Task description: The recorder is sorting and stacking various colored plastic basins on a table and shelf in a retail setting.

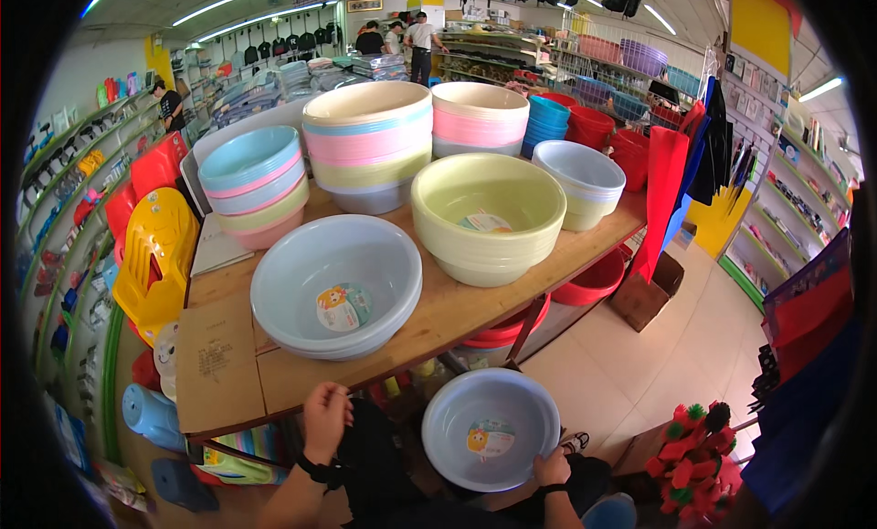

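Note:
My right hand (551,469) grips the rim of a light blue plastic basin (449,419), with a round sticker on its bottom, held in front of my legs below the table edge. My left hand (327,416) is loosely closed beside the front edge of the wooden table (438,323), with nothing visible in it. Nearest to it on the tabletop sits a stack of light blue basins (288,289). Right of that stack is a pale green stack of basins (493,255). A mixed-colour stack (253,186) stands behind on the left.
Taller basin stacks (370,138) and smaller light blue bowls (579,166) stand farther back. Red basins (593,282) sit on a lower shelf. A flat cardboard piece (216,364) covers the left table corner. Yellow chairs (154,255) are left; red artificial flowers (695,460) are right. Several people stand farther back.

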Action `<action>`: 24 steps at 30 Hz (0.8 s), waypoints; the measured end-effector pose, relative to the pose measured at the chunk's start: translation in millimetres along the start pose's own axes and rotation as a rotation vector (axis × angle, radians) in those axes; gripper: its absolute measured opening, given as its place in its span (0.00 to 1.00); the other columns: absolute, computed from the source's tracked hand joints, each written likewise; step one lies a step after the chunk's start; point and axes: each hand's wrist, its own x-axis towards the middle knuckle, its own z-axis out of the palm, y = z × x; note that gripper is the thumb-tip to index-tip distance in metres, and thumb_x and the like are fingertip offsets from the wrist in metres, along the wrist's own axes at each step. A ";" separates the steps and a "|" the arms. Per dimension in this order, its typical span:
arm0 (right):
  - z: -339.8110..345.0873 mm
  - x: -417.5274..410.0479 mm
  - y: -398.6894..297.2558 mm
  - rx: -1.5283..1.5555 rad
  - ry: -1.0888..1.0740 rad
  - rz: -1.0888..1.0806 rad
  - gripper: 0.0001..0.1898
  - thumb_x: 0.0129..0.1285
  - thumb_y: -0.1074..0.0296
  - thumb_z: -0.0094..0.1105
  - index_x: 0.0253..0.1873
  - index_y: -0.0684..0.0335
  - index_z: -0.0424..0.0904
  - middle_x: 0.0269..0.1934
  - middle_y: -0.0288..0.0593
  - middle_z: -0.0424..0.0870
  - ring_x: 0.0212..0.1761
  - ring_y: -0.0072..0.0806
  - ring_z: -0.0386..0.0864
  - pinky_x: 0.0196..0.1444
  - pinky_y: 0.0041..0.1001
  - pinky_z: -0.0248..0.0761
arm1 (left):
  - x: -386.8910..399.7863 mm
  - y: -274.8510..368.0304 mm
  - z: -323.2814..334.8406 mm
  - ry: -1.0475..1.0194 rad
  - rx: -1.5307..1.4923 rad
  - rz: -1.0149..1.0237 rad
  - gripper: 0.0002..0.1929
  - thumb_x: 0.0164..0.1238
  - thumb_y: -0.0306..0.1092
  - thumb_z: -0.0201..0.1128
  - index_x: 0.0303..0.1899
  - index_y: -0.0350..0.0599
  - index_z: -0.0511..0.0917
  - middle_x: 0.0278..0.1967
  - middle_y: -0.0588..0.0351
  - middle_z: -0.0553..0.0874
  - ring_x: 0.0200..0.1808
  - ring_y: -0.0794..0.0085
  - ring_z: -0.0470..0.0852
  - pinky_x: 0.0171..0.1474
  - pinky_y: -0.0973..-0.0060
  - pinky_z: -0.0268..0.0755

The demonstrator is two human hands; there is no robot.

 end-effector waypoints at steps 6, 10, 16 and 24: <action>0.4 -5.7 -4.2 0.211 0.169 0.008 0.20 0.49 0.61 0.61 0.42 0.70 0.67 0.33 0.63 0.82 0.36 0.58 0.81 0.42 0.47 0.75 | -17.4 -37.7 45.0 -0.331 0.009 -0.182 0.07 0.71 0.32 0.55 0.38 0.39 0.76 0.25 0.59 0.79 0.21 0.81 0.76 0.23 0.82 0.70; -19.5 -11.0 -11.3 0.411 0.183 -0.043 0.20 0.49 0.67 0.61 0.44 0.71 0.68 0.35 0.64 0.82 0.40 0.59 0.81 0.45 0.45 0.75 | -24.0 -47.5 62.8 -0.432 0.042 -0.221 0.07 0.70 0.33 0.57 0.39 0.39 0.76 0.26 0.59 0.80 0.22 0.80 0.77 0.24 0.82 0.71; -54.1 -11.6 -1.8 0.679 0.210 -0.003 0.22 0.48 0.69 0.62 0.47 0.74 0.71 0.40 0.59 0.82 0.44 0.50 0.82 0.48 0.37 0.73 | -25.5 -65.2 72.3 -0.566 0.159 -0.248 0.12 0.70 0.37 0.59 0.45 0.37 0.73 0.36 0.54 0.81 0.31 0.77 0.80 0.29 0.79 0.76; -69.8 -15.1 18.0 1.072 0.246 -0.059 0.22 0.50 0.74 0.60 0.51 0.73 0.69 0.42 0.50 0.80 0.44 0.34 0.79 0.50 0.30 0.71 | -31.6 -90.8 85.4 -0.787 0.276 -0.144 0.26 0.67 0.39 0.63 0.60 0.33 0.66 0.52 0.48 0.79 0.46 0.71 0.81 0.51 0.73 0.74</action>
